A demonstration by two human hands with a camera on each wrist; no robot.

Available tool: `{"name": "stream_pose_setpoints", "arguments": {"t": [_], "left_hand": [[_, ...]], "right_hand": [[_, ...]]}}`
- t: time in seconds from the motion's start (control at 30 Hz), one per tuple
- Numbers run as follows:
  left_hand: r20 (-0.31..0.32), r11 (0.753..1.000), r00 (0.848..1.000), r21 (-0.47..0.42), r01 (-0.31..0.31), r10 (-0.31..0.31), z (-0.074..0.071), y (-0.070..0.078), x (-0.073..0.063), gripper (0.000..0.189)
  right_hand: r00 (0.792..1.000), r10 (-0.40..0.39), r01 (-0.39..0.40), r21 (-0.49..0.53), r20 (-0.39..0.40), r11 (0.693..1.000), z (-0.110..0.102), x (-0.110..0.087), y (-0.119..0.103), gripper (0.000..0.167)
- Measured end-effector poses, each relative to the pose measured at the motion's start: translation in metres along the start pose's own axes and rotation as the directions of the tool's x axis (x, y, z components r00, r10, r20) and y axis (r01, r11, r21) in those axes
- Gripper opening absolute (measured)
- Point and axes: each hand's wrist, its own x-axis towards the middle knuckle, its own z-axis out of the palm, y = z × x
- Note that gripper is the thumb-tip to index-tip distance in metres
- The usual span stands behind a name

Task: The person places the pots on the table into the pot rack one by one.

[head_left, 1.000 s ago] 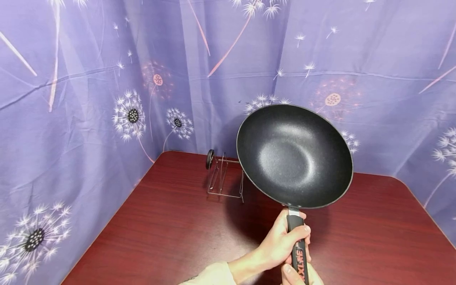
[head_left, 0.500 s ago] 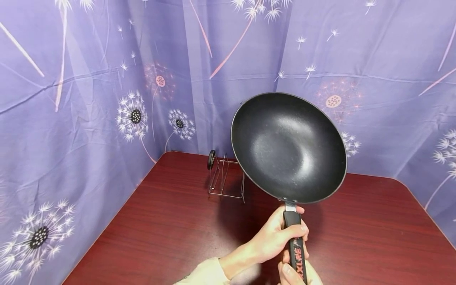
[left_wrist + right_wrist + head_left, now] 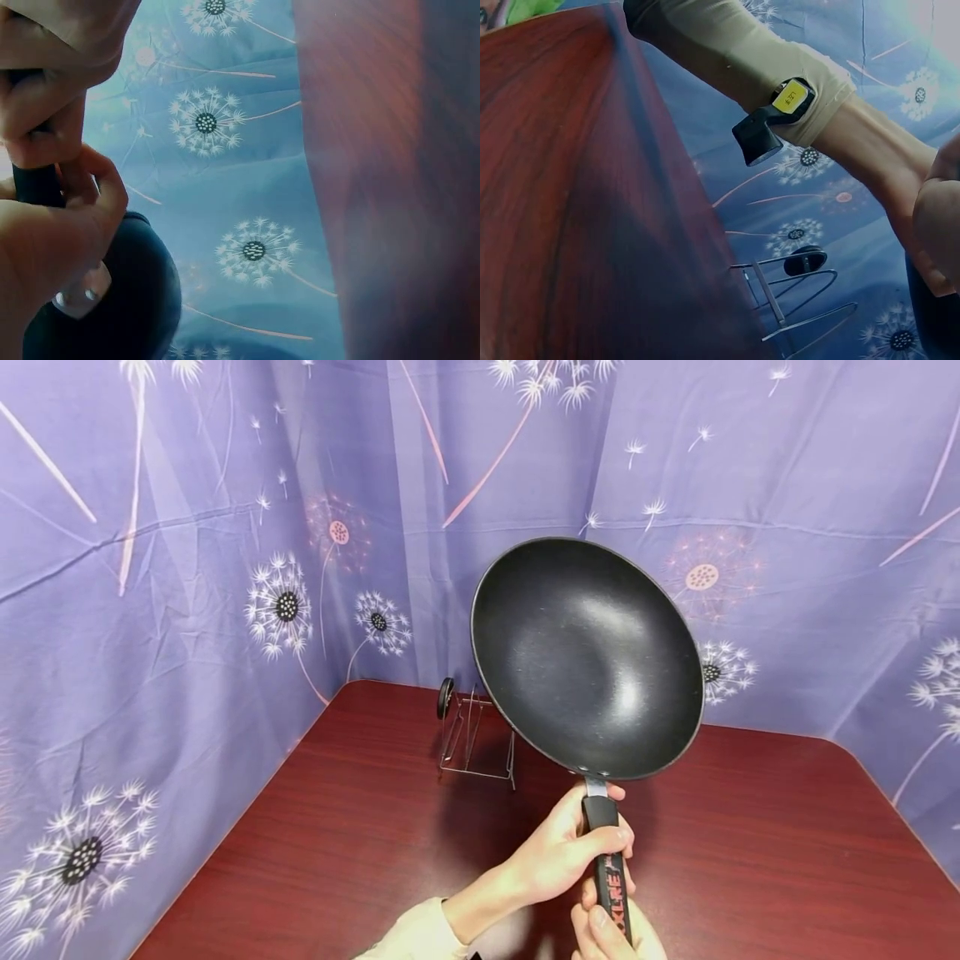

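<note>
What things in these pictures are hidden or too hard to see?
- Right hand: head view, mostly cut off by the bottom edge; only a thumb on the handle shows.
- Handle lettering: head view, partly covered by the left hand.
- Wire rack: head view, its right side sits behind the wok.
- Table: left wrist view, blurred.

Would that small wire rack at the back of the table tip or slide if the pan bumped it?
Probably yes. The wire rack is thin open wire, so likely light. It stands on a smooth table, so it may slide. Its upright loops look narrow, so it might tip.
</note>
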Motion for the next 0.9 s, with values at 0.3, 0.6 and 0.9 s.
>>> {"name": "stream_pose_setpoints", "arguments": {"t": [0.3, 0.6, 0.9], "left_hand": [[-0.212, 0.983, 0.976, 0.184, -0.007, 0.047, -0.002, 0.014, -0.003, 0.037], [-0.268, 0.967, 0.96, 0.253, -0.015, 0.085, -0.014, 0.017, -0.004, 0.038], [-0.299, 0.976, 0.951, 0.219, -0.005, 0.072, -0.019, 0.019, -0.007, 0.038]], "right_hand": [[0.956, -0.103, -0.044, -0.48, -0.275, 0.876, 0.02, 0.015, 0.0, 0.024], [0.686, -0.353, -0.461, -0.755, -0.636, 0.466, 0.046, 0.031, 0.008, 0.037], [0.686, -0.323, -0.35, -0.684, -0.652, 0.64, 0.047, 0.038, 0.014, 0.038]]}}
